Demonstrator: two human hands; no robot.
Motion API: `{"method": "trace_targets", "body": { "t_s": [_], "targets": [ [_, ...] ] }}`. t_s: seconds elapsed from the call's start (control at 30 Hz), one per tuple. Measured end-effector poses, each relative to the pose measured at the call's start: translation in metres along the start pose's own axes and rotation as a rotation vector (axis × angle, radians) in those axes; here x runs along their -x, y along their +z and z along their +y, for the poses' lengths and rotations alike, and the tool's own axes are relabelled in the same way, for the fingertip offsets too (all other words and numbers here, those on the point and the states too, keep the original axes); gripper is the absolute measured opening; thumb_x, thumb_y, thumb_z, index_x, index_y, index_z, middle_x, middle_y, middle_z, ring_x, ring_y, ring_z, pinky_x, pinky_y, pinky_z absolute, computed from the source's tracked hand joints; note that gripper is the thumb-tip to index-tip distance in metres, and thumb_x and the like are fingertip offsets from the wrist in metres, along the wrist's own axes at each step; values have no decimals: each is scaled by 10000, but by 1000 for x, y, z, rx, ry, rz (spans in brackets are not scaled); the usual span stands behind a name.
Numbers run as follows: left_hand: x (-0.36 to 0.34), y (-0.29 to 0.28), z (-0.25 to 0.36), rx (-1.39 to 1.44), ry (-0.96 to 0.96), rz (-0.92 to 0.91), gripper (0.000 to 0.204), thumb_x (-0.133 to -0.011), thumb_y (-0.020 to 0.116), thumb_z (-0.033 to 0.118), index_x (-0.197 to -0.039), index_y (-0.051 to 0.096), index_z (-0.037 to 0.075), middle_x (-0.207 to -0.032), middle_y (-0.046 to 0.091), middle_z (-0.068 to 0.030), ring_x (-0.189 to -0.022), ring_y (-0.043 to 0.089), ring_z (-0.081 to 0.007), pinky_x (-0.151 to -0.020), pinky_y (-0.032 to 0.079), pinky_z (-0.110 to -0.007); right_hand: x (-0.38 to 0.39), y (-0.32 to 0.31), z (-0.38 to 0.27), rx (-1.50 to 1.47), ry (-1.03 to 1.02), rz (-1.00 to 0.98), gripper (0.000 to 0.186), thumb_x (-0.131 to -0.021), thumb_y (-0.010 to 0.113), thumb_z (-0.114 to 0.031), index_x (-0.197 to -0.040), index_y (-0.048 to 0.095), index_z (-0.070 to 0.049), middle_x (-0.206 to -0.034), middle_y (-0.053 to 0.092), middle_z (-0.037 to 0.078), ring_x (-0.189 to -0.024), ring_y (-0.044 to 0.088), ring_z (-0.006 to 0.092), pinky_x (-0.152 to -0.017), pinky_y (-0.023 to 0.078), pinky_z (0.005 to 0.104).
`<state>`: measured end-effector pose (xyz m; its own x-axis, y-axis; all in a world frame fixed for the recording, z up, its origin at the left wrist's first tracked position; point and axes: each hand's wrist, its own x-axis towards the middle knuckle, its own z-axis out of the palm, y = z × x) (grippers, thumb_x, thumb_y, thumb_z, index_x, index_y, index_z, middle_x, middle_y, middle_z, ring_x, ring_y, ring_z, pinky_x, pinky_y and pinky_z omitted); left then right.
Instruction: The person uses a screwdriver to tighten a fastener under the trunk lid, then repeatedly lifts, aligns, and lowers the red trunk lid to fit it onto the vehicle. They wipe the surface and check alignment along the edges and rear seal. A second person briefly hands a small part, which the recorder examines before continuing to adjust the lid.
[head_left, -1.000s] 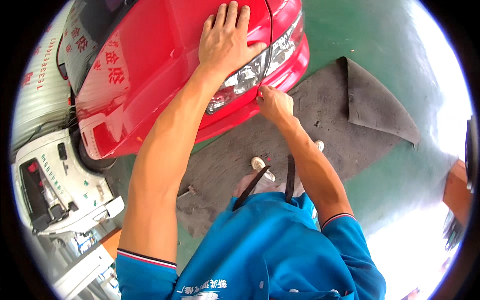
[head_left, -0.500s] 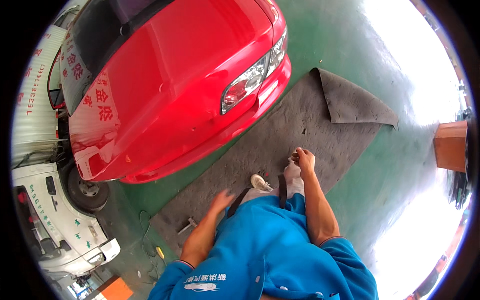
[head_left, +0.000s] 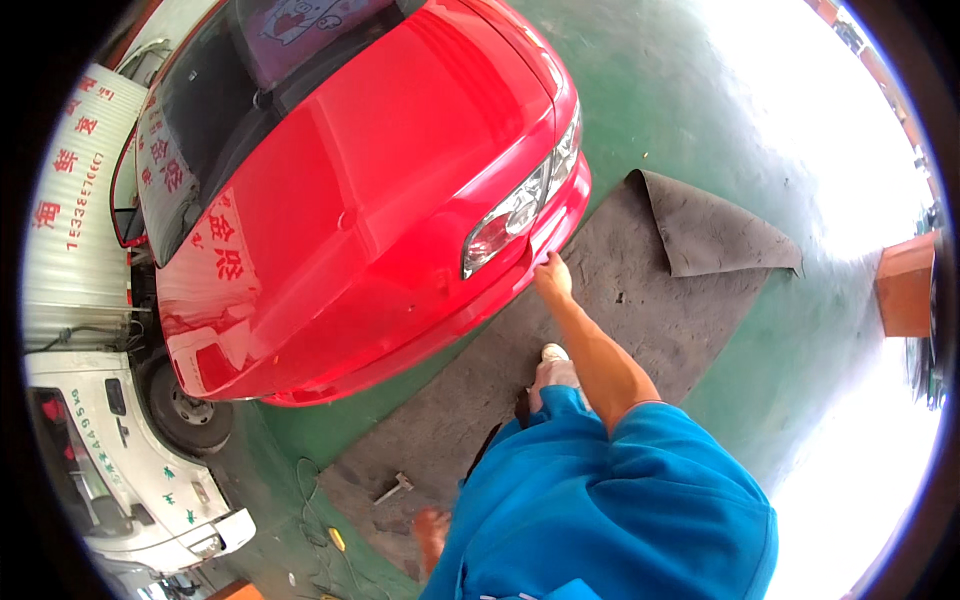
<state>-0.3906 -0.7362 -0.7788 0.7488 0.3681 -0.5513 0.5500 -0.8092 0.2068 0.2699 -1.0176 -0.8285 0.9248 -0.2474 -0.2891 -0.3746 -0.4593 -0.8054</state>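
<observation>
Head view: right hand [head_left: 553,276] reaches to twelve o'clock, touching the red car's front bumper [head_left: 520,285] below the headlight [head_left: 510,215]; whether its fingers are spread or closed cannot be told. Left hand [head_left: 432,535] hangs low at seven o'clock near a hammer [head_left: 392,488] on the grey mat [head_left: 640,300].

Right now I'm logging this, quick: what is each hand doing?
Right hand: touching the red car's front bumper; grip cannot be told.
Left hand: low by the grey mat, blurred; cannot tell.

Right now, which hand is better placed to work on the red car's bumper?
Probably the right hand: it already touches the red bumper just under the headlight. The left hand hangs low, far from the car.
</observation>
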Motion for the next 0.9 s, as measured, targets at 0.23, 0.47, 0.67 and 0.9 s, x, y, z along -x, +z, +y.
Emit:
{"method": "trace_targets", "body": {
  "t_s": [0.23,0.47,0.67,0.9],
  "targets": [
    [8,18,95,512,-459,-156,352,-989,558,277,-1225,586,19,-1112,631,-143,-1026,631,-273,-846,526,-455,-41,44,-51,-4,-277,159,811,-817,626,-128,-1527,238,-78,-1005,665,268,-804,706,357,-739,576,416],
    [-25,-25,124,587,-460,-117,374,-989,562,274,-1247,585,4,-1141,633,-161,-1036,639,-294,-888,518,-466,-54,22,-52,-259,37,-274,778,-810,586,-84,-1516,261,-73,-942,672,211,-671,696,273,-524,543,372],
    [-84,-104,155,889,-511,16,394,-989,566,271,-1266,584,-8,-1165,635,-176,-1044,647,-312,-924,511,-477,-37,-4,-87,163,-140,-351,748,-796,688,-179,-1410,338,65,-1127,622,324,-1048,656,366,-828,544,448],
    [-111,-120,197,884,-413,-107,476,-953,609,315,-1288,590,-22,-1179,653,-177,-1061,652,-304,-925,507,-422,-58,-45,-82,-484,212,-552,542,-798,576,-31,-1326,504,66,-744,672,135,-601,667,195,-521,523,311]
  ]
}}
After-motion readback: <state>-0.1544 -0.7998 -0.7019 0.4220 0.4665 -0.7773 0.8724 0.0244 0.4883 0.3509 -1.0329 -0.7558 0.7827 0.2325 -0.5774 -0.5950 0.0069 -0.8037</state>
